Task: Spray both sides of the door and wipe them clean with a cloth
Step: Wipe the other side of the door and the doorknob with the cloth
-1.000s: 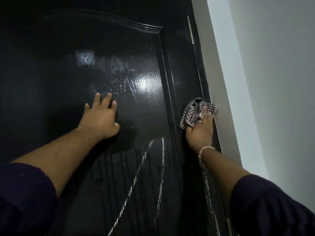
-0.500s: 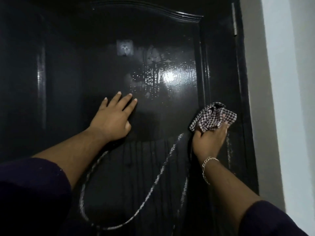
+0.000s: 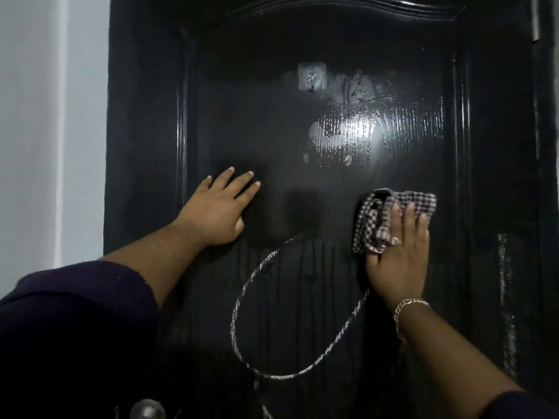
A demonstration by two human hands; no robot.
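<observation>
Where the frame begins on the left, I see a pale wall [image 3: 45, 131] running down beside the black door [image 3: 302, 131], whose glossy panel fills nearly all of my view. At the bottom edge, left of centre, a rounded metal shape [image 3: 147, 409] pokes in; I think it is the door knob, though it is cut off and too dim to be sure. My left hand [image 3: 216, 211] lies flat on the raised panel, left of centre, fingers straight and slightly fanned, palm against the wood, holding nothing. Above and to its right, a small clear adhesive hook [image 3: 312, 77] sticks to the upper panel, and just right of that a wet, streaky patch [image 3: 357, 131] catches the light. Lower down, a thin twisted cord [image 3: 272, 343] hangs in a loop across the door face between my two arms. Further right, my right hand [image 3: 397, 255] presses the checked cloth [image 3: 390, 216] flat against the panel, right of centre, fingers straight and close together over the bunched fabric, thumb tucked against its lower edge. A ring [image 3: 395, 241] shows on one finger, a chain bracelet [image 3: 405, 309] at the wrist. At the far right top, a hinge [image 3: 535, 22] sits on the door's edge.
</observation>
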